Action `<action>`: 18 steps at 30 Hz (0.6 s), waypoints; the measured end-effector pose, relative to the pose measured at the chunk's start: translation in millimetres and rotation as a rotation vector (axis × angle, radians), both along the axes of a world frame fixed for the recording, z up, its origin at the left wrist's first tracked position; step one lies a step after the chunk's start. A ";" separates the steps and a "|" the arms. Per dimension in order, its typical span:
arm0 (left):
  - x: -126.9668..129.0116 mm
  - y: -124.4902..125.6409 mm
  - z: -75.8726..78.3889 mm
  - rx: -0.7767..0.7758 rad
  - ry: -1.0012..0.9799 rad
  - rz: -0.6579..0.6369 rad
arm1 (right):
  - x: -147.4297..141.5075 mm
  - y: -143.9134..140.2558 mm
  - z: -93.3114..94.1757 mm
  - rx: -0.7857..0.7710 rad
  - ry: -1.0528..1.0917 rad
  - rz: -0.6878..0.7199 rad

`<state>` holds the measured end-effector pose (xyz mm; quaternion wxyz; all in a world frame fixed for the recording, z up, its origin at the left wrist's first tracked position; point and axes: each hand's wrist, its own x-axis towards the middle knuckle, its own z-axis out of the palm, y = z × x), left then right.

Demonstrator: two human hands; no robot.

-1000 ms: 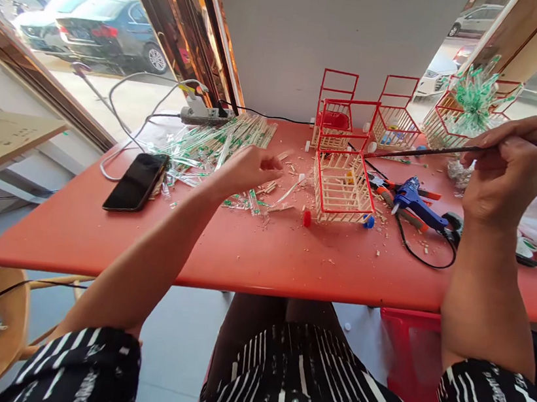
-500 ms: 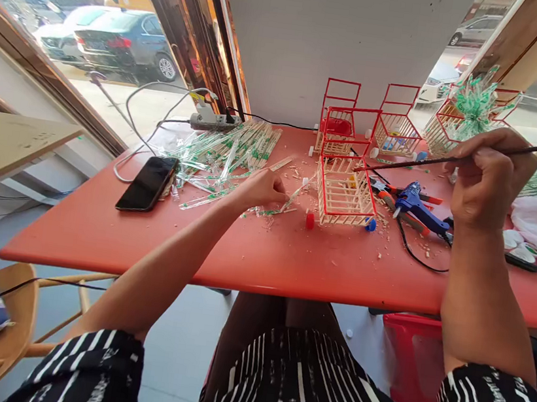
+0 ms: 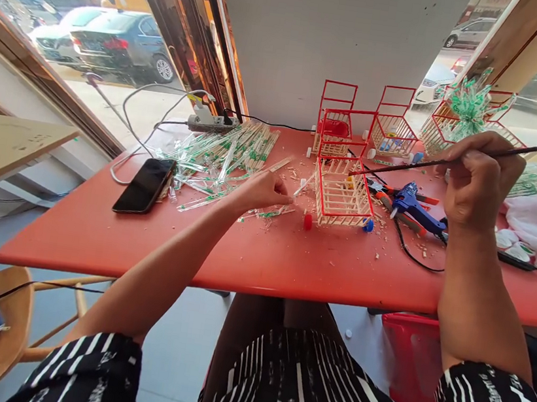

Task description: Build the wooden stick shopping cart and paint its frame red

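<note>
My right hand (image 3: 483, 183) grips a thin dark paintbrush (image 3: 412, 165), its reddish tip over a miniature shopping cart (image 3: 346, 201) built of pale sticks. Red colours that cart's top rim and tall handle frame; a red and a blue bottle cap serve as wheels at its front. To its left, my left hand (image 3: 266, 191) hovers low over the table with thumb and fingers pinched together. Whatever may be between those fingertips is hidden. Close by lies a short pale stick (image 3: 301, 187) among shavings and torn wrappers.
Wrapped chopsticks (image 3: 250, 146) are heaped at the back left beside a power strip (image 3: 212, 122) and a phone (image 3: 144, 186). Further carts (image 3: 395, 133) stand behind. A blue glue gun (image 3: 416, 206), pliers and a cord lie to the right, near a white cloth (image 3: 535, 223).
My left hand has shifted slightly right, closer to the cart. The brush stays over the cart in my right hand. The whole view has moved a little.
</note>
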<state>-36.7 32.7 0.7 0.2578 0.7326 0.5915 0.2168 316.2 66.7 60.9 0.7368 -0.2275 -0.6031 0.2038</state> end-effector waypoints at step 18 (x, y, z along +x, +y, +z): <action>-81.0 15.2 5.8 0.091 -0.039 0.307 | 10.4 9.8 -9.6 -0.012 -0.084 -0.057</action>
